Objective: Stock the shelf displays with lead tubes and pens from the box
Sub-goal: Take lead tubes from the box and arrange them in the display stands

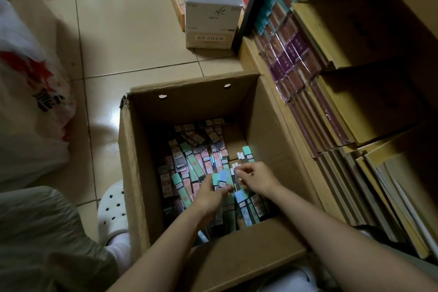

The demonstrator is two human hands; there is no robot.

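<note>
head view: gathering step, both hands deep in the open brown cardboard box [142,161], left hand [209,193] gripping mint-and-blue flat lead tube packs [221,179], right hand [257,179] pinching white-capped pens [233,169]; next, lift clear towards the wooden shelf [272,92].

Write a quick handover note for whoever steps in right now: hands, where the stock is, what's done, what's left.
Left hand: down in the cardboard box, fingers curled round a few lead tubes.
Right hand: also in the box, pinching white-capped pens.
Stock: most tubes lie loose on the box floor.
Done: nothing seen moved to a display yet.
Left: lift handfuls out, fill the displays; only the bookshelf beside the box shows.
</note>
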